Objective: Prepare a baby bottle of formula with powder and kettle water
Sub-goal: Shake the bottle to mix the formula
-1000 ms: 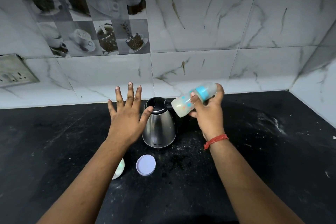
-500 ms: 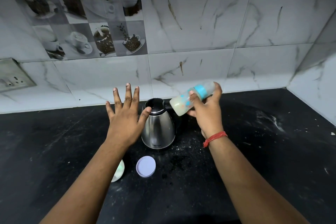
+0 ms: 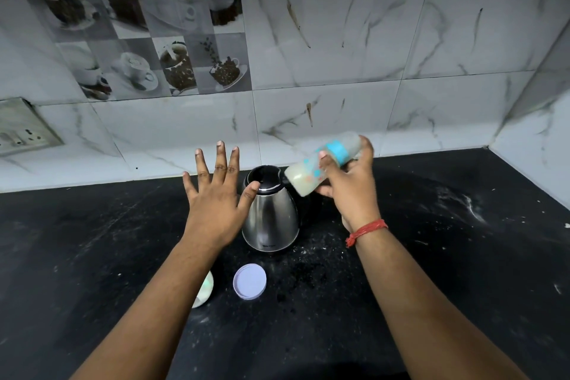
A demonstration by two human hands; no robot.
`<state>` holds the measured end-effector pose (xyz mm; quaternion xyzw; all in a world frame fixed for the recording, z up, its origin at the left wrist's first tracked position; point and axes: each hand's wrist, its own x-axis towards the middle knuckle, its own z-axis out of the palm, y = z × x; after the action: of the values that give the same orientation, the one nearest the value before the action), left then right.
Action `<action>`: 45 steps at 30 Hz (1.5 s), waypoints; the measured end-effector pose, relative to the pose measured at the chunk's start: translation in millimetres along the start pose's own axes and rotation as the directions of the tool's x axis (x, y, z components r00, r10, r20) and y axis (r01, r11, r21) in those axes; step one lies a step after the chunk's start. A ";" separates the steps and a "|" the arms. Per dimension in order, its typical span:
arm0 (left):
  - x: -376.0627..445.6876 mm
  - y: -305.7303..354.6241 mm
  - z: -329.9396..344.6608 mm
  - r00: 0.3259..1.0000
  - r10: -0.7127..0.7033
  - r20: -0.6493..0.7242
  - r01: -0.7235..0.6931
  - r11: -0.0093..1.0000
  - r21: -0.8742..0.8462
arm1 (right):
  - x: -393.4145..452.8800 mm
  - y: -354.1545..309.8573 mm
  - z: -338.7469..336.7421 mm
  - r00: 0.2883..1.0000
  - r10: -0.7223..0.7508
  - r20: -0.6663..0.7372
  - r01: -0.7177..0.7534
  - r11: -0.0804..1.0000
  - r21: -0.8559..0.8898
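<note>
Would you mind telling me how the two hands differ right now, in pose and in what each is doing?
The left hand is spread flat with straight fingers and holds nothing, while the right hand grips the baby bottle tilted on its side. The left thumb lies against the kettle; the right hand is raised beside it. Only the right wrist has a red thread. Both hover over the black counter.

Black countertop [image 3: 92, 256], marbled wall tiles [image 3: 339, 40]

My baby bottle [image 3: 311, 171], clear with a blue collar and coloured prints, holds milky liquid and lies tilted, base toward my kettle [image 3: 270, 216]. The steel kettle stands upright on the counter, black lid closed. A lilac lid [image 3: 249, 281] lies flat near it.
</note>
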<state>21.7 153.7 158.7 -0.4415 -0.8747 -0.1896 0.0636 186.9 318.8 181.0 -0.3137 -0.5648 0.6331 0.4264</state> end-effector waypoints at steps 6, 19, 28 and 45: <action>1.1 -2.2 -0.7 1.000 0.000 0.003 0.000 1.000 -0.001 | 0.1 -2.4 2.7 0.989 0.023 0.145 -0.009 0.995 -0.098; 1.7 -1.6 2.7 1.000 0.020 -0.009 -0.020 1.000 0.008 | -2.8 0.8 5.2 0.990 0.001 0.142 0.019 0.990 -0.139; 3.0 -1.9 2.1 1.000 0.018 -0.010 -0.018 1.000 -0.017 | -1.3 3.9 2.8 0.980 0.044 0.196 -0.007 0.982 -0.187; 5.2 0.1 1.9 1.000 0.011 0.004 -0.011 1.000 -0.029 | 4.9 0.1 -6.2 0.995 0.018 0.096 -0.007 0.993 -0.118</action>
<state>18.8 158.4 158.4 -0.4478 -0.8694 -0.2010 0.0564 190.2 326.0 180.3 -0.3109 -0.6192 0.6156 0.3754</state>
